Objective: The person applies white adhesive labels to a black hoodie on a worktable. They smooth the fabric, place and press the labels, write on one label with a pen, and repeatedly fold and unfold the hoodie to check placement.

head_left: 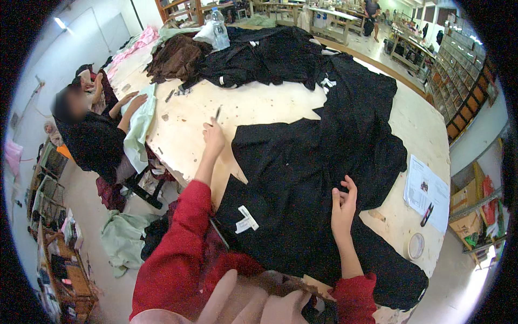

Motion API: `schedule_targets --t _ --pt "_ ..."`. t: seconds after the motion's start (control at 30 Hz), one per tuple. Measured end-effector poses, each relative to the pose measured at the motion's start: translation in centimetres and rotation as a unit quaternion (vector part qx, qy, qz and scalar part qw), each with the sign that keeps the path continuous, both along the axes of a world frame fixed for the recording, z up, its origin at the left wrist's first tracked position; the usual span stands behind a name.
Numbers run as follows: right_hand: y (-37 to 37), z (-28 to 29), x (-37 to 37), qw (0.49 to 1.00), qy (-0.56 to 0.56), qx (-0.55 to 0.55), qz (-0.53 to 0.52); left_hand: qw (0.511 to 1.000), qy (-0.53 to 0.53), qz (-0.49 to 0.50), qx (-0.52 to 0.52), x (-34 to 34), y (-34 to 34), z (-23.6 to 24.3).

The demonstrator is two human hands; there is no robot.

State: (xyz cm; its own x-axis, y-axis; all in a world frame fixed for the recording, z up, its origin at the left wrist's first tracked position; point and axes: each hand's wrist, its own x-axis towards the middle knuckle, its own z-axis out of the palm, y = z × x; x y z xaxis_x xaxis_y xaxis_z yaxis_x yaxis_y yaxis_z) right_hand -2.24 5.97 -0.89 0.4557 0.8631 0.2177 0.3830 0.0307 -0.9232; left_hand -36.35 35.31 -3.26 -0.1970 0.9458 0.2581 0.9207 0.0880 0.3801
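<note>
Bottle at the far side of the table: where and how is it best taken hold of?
Grip the bottle around its upper body, just below the blue cap, probably from the right: it stands roughly upright, its body exposed there, while the white bundle crowds its left. The right hand holds nothing visible, so it likely suits.

Black garment [286,162]: plain dark cloth, spread mostly flat, softly wrinkled | white tags [246,218] lying on its lower left part | one length extends to lower right | on the pale table [270,102] | slim dark tool [218,113]: small, kind unclear, tilted, in the left hand [213,136]
</note>
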Motion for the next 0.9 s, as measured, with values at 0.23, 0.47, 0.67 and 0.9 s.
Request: schedule_targets --t 0.23,0.47,0.67,0.9 --pt "0.9 0.3 -0.9 0.999 0.012 0.043 0.012 0.967 0.114 -0.181 0.137 -7.1 3.9 -0.8" --pt "0.6 0.4 4.3 0.996 -0.063 0.055 0.039 0.731 -0.274 -0.599 -0.180 5.4 -22.5 10.4" --pt "-5.9 5.2 3.6 0.986 -0.158 -0.020 0.042 0.777 -0.037 -0.626 -0.055 4.7 -30.0 7.4" --pt "-16.5 1.4 5.9 0.906 -0.362 -0.199 -0.097 0.798 -0.010 -0.602 -0.003 5.4 -28.9 6.5"
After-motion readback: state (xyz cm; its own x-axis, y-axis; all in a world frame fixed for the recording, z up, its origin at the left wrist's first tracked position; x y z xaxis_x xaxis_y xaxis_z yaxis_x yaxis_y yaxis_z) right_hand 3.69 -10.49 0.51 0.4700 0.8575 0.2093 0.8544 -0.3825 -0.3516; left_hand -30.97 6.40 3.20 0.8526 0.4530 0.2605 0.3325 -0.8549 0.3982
